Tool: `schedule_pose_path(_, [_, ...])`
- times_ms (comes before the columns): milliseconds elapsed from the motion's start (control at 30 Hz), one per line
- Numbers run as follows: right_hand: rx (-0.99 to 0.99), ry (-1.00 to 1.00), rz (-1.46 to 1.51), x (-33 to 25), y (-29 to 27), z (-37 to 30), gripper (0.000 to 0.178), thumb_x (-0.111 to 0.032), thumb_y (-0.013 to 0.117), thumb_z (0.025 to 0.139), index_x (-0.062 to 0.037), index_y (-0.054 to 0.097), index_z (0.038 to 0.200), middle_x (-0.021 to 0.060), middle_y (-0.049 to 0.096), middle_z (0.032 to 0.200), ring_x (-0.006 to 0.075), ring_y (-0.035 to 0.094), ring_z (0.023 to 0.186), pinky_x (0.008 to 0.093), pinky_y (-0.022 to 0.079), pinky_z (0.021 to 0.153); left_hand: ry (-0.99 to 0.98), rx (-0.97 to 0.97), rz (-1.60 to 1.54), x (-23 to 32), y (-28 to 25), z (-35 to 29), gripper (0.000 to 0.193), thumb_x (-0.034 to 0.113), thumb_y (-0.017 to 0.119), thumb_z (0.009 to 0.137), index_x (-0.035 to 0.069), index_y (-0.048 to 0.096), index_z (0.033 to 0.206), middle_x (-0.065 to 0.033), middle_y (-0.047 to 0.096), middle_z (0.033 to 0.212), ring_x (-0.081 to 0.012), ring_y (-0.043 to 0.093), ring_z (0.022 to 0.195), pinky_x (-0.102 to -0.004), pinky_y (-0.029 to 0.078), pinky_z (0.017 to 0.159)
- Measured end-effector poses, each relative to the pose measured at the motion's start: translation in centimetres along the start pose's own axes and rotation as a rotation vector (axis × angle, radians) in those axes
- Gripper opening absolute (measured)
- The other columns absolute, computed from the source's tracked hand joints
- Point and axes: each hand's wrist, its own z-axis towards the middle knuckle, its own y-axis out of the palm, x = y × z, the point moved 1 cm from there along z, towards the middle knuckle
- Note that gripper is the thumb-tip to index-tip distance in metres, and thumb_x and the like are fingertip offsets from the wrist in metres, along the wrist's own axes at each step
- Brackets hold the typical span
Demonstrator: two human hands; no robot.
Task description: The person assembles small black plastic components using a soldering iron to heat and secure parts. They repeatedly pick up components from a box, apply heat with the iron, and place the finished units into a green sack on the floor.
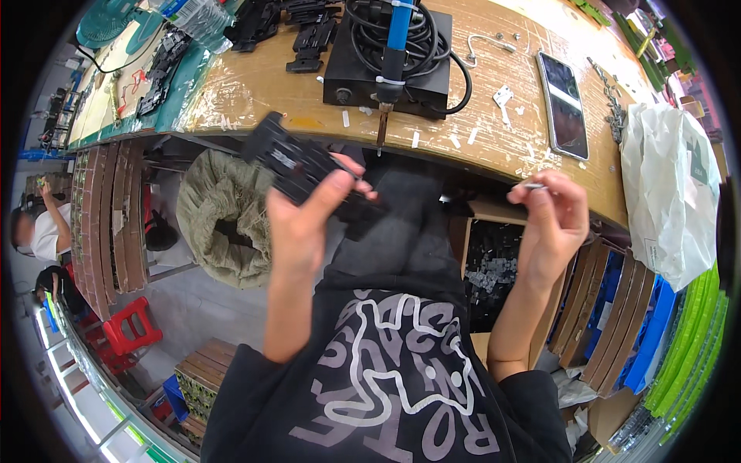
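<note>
My left hand (305,224) is closed around a long black moulded plastic part (287,163), held tilted in front of the table edge. Its lower end is dark against my trousers and hard to make out. At the right, my right hand (557,220) pinches a small, thin, pale piece (533,186) between thumb and fingers, apart from the black part. Between the two hands, a blue-and-black corded hand tool (395,54) with a metal tip points down over the table's front edge.
Behind the tool, a black box (347,81) carries coiled cable. A phone (564,108) and white scraps lie on the wooden table (255,85). Further black parts (312,38) are at the back left. A white bag (668,185) hangs at the right edge; below stands a box of small pieces (494,270).
</note>
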Motion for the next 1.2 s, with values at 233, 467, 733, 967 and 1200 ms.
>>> schedule_pose_path(233, [-0.088,0.232,0.232,1.7,2.1,-3.3,0.016,0.008,0.060,0.067,-0.0008,0.054,0.078,0.0118,0.054,0.090,0.0199,0.053,0.086,0.0334,0.043,0.079,0.000,-0.123,0.025,-2.7,2.9,-1.2,0.014,0.000,0.057,0.075,-0.005,0.054,0.088,-0.0112,0.059,0.082,-0.0143,0.057,0.072,-0.0262,0.045,0.069])
schedule_pose_path(467, [-0.166,0.252,0.100,1.0,1.1,-2.5,0.015,0.005,0.063,0.066,-0.0004,0.056,0.077,0.0125,0.051,0.099,0.0205,0.050,0.093,0.0329,0.040,0.083,-0.124,-0.448,0.521,-2.8,2.6,-2.5,0.024,0.004,0.062,0.071,0.001,0.044,0.086,-0.0066,0.049,0.061,-0.0098,0.046,0.053,-0.0229,0.037,0.050])
schedule_pose_path(733, [-0.261,0.376,0.147,1.6,0.8,-2.3,0.012,0.004,0.061,0.070,0.0018,0.054,0.079,0.0159,0.053,0.097,0.0184,0.053,0.085,0.0306,0.043,0.077,-0.060,-0.654,0.662,-1.6,2.7,-2.7,0.023,0.004,0.061,0.069,0.003,0.042,0.082,-0.0086,0.046,0.054,-0.0208,0.047,0.044,-0.0299,0.035,0.043])
schedule_pose_path(967, [-0.277,0.403,0.114,1.8,0.1,-2.5,0.009,0.006,0.058,0.072,0.0027,0.052,0.078,0.0161,0.056,0.086,0.0183,0.055,0.081,0.0285,0.044,0.073,-0.032,-0.633,0.666,-2.4,2.5,-3.0,0.022,0.005,0.065,0.065,0.003,0.046,0.077,-0.0037,0.046,0.049,-0.0124,0.045,0.041,-0.0248,0.033,0.040])
schedule_pose_path(1200, [-0.272,0.439,0.071,1.7,-0.2,-2.7,0.008,0.007,0.057,0.072,0.0030,0.051,0.077,0.0170,0.056,0.087,0.0190,0.055,0.082,0.0295,0.045,0.074,-0.045,-0.646,0.700,-2.7,2.3,-3.1,0.022,0.005,0.065,0.065,0.003,0.047,0.078,-0.0040,0.047,0.050,-0.0127,0.046,0.041,-0.0249,0.034,0.040])
